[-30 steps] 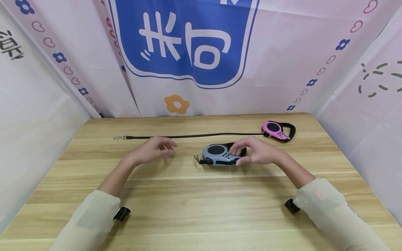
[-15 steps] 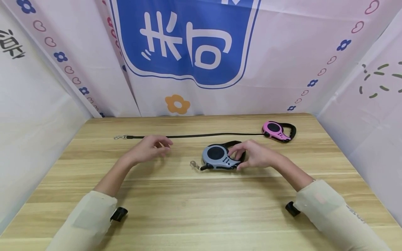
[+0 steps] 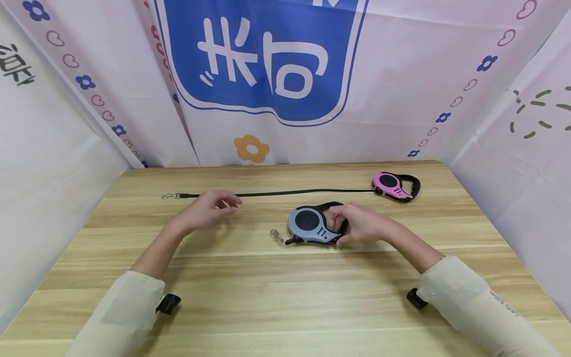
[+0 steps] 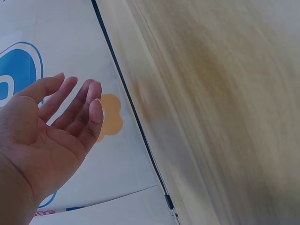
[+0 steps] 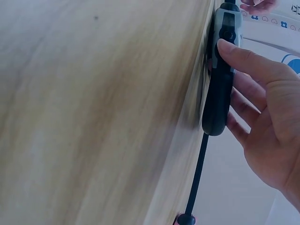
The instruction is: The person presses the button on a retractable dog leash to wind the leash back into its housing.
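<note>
A grey retractable dog leash (image 3: 308, 225) with a black round centre lies flat in the middle of the table. My right hand (image 3: 359, 223) grips it at the handle end, with fingers in the handle loop and the thumb on the near edge. In the right wrist view the thumb presses by the black button on the leash's side. The leash's metal clip (image 3: 275, 235) lies to its left on a short black end. My left hand (image 3: 209, 210), fingers loosely bent and holding nothing, hovers to the left, overlapping a black strap (image 3: 285, 192) in the head view.
Behind, a pink retractable leash (image 3: 387, 186) lies at the back right. Its strap runs left along the table to a metal clip (image 3: 171, 196). Printed cloth walls (image 3: 392, 99) enclose the wooden table (image 3: 276, 307) at the back and sides.
The grey leash has come slightly nearer and its clip has swung out to the left. The right fingers have curled further into the handle loop. My left hand has drifted a little left.
</note>
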`<state>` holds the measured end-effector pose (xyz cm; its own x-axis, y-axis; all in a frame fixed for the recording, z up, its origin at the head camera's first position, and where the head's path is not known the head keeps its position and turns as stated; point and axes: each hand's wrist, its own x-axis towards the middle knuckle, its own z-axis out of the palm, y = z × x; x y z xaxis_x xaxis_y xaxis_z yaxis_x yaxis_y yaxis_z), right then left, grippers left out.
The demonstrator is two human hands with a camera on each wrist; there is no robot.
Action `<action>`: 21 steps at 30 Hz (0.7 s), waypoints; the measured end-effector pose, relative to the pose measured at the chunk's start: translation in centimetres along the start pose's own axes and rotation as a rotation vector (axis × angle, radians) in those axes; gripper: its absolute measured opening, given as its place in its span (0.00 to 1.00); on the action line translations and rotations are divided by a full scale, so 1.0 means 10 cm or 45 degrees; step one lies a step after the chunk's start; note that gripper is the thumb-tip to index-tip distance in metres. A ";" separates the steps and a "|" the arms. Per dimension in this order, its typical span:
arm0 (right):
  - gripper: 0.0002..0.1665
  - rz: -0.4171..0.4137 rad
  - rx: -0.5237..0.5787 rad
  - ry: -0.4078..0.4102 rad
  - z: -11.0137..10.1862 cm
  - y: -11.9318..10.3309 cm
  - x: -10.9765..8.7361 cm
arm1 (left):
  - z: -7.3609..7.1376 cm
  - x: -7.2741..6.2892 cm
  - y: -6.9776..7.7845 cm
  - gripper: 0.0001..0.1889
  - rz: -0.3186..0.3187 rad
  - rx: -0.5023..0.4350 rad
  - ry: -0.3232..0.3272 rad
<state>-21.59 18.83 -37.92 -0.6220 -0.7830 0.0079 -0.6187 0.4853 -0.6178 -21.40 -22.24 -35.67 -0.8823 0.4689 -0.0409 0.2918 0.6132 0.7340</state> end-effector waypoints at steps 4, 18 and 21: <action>0.23 -0.012 -0.016 -0.005 0.01 0.02 0.00 | 0.00 -0.01 -0.02 0.16 -0.010 -0.016 0.003; 0.17 -0.031 -0.076 0.133 -0.07 0.06 -0.09 | -0.06 -0.05 -0.12 0.17 -0.055 -0.026 0.045; 0.15 -0.015 -0.076 0.209 -0.11 0.10 -0.14 | -0.07 -0.05 -0.15 0.16 -0.031 0.011 0.080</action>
<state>-21.86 20.84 -37.66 -0.6813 -0.7173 0.1462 -0.6509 0.5021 -0.5695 -21.69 -23.85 -36.25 -0.9106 0.4130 -0.0161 0.2728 0.6298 0.7273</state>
